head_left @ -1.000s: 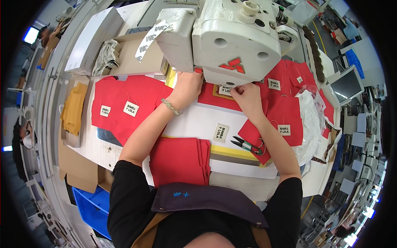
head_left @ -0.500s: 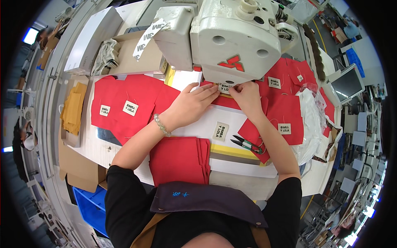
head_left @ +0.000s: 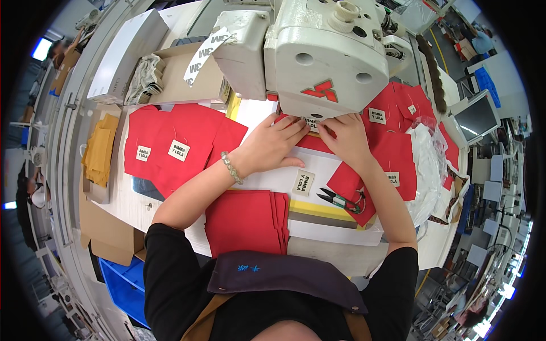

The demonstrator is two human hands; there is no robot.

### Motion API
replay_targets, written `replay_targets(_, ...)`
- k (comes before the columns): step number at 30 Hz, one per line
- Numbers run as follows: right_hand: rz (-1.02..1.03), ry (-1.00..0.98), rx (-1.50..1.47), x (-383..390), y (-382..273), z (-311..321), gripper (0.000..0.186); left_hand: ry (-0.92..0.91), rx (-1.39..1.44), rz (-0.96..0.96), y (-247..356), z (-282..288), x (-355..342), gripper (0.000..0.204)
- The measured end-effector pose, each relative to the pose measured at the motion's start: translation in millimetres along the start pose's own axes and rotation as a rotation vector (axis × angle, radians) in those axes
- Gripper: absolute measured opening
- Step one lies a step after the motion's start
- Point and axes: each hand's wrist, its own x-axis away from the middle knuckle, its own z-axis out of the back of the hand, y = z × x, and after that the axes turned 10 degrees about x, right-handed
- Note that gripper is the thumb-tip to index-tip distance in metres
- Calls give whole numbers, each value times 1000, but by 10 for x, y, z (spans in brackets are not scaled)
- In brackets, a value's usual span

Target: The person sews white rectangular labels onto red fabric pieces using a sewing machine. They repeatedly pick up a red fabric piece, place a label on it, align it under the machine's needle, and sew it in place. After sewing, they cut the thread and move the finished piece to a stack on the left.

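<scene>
A red fabric piece (head_left: 314, 142) lies beneath the head of a white sewing machine (head_left: 333, 59), with a small pale printed label (head_left: 311, 123) on it. My left hand (head_left: 270, 146) rests flat on the cloth left of the label, fingers stretched and thumb apart. From the right, my right hand (head_left: 347, 138) lies with fingers extended and its thumb by the label's edge. The machine head partly covers the label and fingertips. Another pale label (head_left: 303, 183) sits on the white work plate nearer me. Right of it, black-bladed thread snips (head_left: 339, 200) lie partly on red fabric.
Stacked plain red pieces (head_left: 247, 221) lie near me. Labelled red pieces (head_left: 170, 142) spread at left, more (head_left: 392, 150) at right beside a clear plastic bag (head_left: 426, 170). A cardboard tray (head_left: 190, 74) holds bundled labels; yellow pieces (head_left: 101, 150) fill a box at far left.
My right hand has opened from a pinch at the label and lies flatter. My left thumb has spread out toward me. The fabric and label have shifted slightly under the machine head.
</scene>
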Motion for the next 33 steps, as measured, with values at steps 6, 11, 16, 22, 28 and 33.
replay_targets(6, 311, -66, 105, 120, 196, 96, 19, 13, 72, 35, -47, -36, -12, 72)
replay_targets(11, 400, -71, 247, 191, 167, 64, 23, -5, 101, 62, -42, -54, -49, 71)
replay_targets(16, 337, -70, 226, 242, 151, 22, 25, 63, 71, 54, -16, -81, -49, 70)
replay_targets(22, 198, -149, 110, 267, 170, 36, 30, 5, 79, 122, 82, -48, -96, 70)
replay_targets(28, 174, -235, 116, 327, 174, 124, 39, 49, 125, -7, -127, -17, 72, 71)
replay_targets(33, 189, -223, 86, 277, 145, 149, 39, 45, 127, 77, -172, 42, 123, 78)
